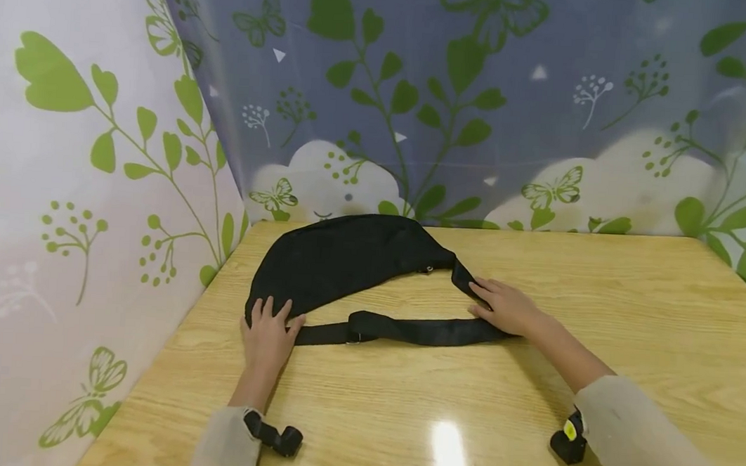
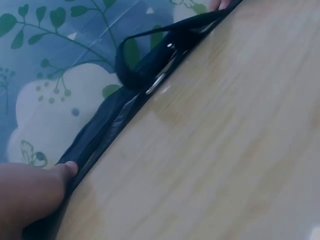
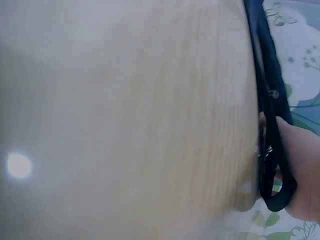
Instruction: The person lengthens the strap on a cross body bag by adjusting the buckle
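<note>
A black waist bag [image 1: 346,260] lies on the wooden table with its curved edge toward the back wall. Its strap [image 1: 431,331] loops along the near side, with an adjuster buckle toward the left. My left hand [image 1: 268,333] rests on the bag's left end, fingers spread. The left wrist view shows the thumb [image 2: 72,168] against the bag's edge, near a zipper [image 2: 117,122]. At the strap's right bend, my right hand [image 1: 510,309] pinches the strap between thumb and fingers; the right wrist view shows a strap loop [image 3: 286,192] hanging beside this hand.
The wooden table [image 1: 629,289] reaches back to a blue patterned cloth [image 1: 506,113]. A pale leaf-printed cloth [image 1: 108,212] borders the left side. A bright light reflection shows near the table's front.
</note>
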Tool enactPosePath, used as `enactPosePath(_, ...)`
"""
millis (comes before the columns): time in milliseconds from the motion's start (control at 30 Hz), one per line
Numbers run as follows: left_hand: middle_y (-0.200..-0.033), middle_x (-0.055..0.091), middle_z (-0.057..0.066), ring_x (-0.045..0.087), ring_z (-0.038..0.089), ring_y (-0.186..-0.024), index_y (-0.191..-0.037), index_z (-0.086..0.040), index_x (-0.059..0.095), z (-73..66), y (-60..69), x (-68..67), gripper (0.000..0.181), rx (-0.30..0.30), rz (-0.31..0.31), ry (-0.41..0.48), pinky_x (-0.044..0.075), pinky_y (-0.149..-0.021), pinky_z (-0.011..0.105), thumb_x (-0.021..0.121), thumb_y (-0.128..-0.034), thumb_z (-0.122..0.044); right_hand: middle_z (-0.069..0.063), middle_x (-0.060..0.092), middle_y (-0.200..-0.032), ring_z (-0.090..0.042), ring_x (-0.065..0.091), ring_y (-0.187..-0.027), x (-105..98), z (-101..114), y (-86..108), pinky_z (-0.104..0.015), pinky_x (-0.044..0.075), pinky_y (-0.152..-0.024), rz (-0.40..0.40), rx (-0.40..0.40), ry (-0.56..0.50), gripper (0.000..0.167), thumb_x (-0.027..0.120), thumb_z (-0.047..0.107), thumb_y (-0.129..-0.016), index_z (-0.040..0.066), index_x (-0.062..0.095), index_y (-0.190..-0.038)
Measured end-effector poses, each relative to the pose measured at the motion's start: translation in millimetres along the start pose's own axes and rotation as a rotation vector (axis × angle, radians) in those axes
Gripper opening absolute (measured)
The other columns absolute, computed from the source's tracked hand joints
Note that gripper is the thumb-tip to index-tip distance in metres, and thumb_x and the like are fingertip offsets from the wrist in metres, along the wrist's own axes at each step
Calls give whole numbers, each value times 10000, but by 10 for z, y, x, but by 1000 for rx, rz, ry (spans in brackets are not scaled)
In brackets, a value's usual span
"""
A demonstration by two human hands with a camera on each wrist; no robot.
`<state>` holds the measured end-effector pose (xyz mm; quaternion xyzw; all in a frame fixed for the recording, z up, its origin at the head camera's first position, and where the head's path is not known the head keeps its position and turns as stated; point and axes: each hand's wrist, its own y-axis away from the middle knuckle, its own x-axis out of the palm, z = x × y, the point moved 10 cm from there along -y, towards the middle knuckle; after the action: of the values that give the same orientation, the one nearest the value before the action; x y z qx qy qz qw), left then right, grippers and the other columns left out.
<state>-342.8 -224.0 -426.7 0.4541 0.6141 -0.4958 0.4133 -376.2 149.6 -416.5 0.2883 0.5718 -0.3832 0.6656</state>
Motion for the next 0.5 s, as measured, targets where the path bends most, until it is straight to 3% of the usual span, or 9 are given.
enactPosePath(133,-1414,316,209,177,380,-1320,-1374,-151,452,-123,-72,79,555,81,40,-19,128,-996,611,445,-930,-483,-251,321,-1395,-447,310,-1237,-12,-53,239,-560,291,-944,-6,46,24,586,486,360,-946,-43,391,-1361)
enactPosePath(300,-1415,323,196,181,370,-1321,-1372,-157,457,-296,-167,129,545,180,39,11,110,-1008,597,475,-923,-465,-267,342,-1375,-473,347,-1198,-49,-33,520,-581,340,-888,-6,111,41,596,517,370,-927,-44,419,-1344)
enactPosePath(500,-1427,317,166,168,340,-1332,-1381,-164,443,-486,-275,212,557,254,61,58,73,-1016,589,461,-924,-480,-292,340,-1360,-504,359,-1168,-165,-40,591,-620,351,-839,25,200,60,522,547,381,-907,-10,548,-1251)
